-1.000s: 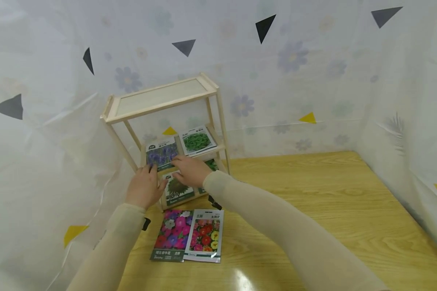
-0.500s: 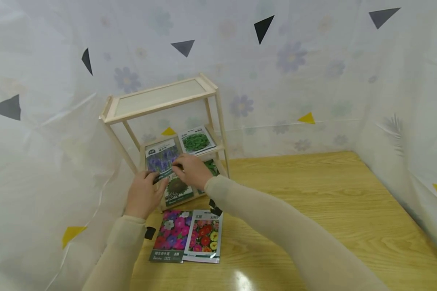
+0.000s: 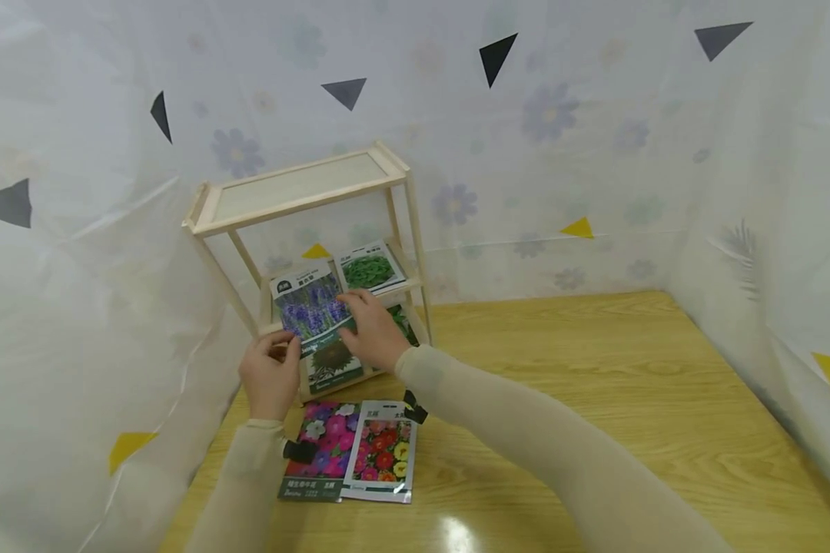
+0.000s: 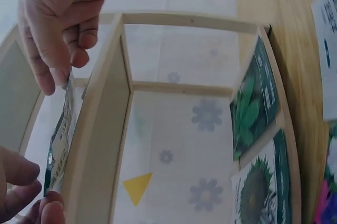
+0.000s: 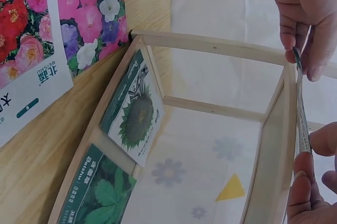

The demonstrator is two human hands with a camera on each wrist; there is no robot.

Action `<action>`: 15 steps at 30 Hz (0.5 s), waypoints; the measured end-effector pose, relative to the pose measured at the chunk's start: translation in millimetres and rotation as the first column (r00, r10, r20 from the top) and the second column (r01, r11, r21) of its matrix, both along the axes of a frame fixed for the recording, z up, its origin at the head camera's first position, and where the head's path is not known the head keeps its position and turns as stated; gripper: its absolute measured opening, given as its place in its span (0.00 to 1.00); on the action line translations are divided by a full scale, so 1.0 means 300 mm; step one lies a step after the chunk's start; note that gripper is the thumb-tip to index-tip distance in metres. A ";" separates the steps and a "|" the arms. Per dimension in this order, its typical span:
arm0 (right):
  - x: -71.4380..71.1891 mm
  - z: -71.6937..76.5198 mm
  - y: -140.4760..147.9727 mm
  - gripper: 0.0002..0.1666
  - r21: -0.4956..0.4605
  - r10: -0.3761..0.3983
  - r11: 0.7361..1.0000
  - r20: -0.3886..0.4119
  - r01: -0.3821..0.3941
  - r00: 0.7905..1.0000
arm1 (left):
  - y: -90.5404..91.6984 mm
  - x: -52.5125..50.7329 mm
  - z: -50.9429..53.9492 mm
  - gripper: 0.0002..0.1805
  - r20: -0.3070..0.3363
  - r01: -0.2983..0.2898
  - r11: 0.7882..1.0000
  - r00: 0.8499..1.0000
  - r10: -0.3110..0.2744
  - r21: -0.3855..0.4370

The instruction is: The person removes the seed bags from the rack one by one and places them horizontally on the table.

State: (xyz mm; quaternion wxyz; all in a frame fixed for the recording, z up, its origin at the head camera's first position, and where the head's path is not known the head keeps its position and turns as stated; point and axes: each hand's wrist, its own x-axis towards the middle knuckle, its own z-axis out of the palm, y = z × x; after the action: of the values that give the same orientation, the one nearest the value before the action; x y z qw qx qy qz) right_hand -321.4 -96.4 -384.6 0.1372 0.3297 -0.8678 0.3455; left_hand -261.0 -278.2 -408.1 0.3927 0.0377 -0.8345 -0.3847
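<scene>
At the rack (image 3: 297, 188), the purple-flowered packet (image 3: 311, 310) slants lengthwise, top pointing rearward.

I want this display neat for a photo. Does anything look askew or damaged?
Only the purple-flower packet looks askew: it slants over the middle shelf, partly covering the sunflower packet in the head view. The left hand and right hand hold it, so that may be why. I see no damage.

- A packet (image 3: 311, 307): purple flowers, white top, green foot.
- I see it tilted, face up, pinched at both sides.
- Its foot juts past the shelf (image 4: 108, 124).
</scene>
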 end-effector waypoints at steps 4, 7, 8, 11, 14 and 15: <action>0.010 -0.008 0.011 0.32 -0.002 -0.006 1.000 0.032 0.006 0.999 | 0.008 0.003 -0.006 0.15 0.114 -0.012 0.988 0.994 -0.006 0.154; 0.022 -0.013 0.020 0.34 0.005 -0.007 1.000 0.070 0.007 0.998 | 0.013 0.011 -0.008 0.23 0.178 0.030 0.955 0.980 -0.086 0.296; 0.025 -0.014 0.023 0.34 0.012 -0.009 1.000 0.079 0.008 0.997 | 0.014 0.014 -0.008 0.25 0.190 0.049 0.938 0.974 -0.121 0.343; 0.031 -0.023 0.028 0.35 0.028 -0.019 0.999 0.101 0.016 0.995 | 0.020 0.021 -0.008 0.29 0.191 0.094 0.894 0.962 -0.195 0.438; 0.034 -0.034 0.031 0.36 0.036 -0.024 0.999 0.112 0.020 0.993 | 0.026 0.025 -0.010 0.29 0.188 0.114 0.879 0.956 -0.224 0.464; 0.035 -0.037 0.032 0.36 0.035 -0.024 0.999 0.114 0.020 0.993 | 0.027 0.025 -0.012 0.29 0.187 0.115 0.880 0.957 -0.223 0.461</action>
State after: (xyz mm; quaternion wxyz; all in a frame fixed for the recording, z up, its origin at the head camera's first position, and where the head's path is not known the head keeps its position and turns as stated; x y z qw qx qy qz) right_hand -310.9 -86.9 -395.7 0.0852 0.3020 -0.8836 0.3475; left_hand -253.5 -270.1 -411.8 0.2370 0.0984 -0.7646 -0.5912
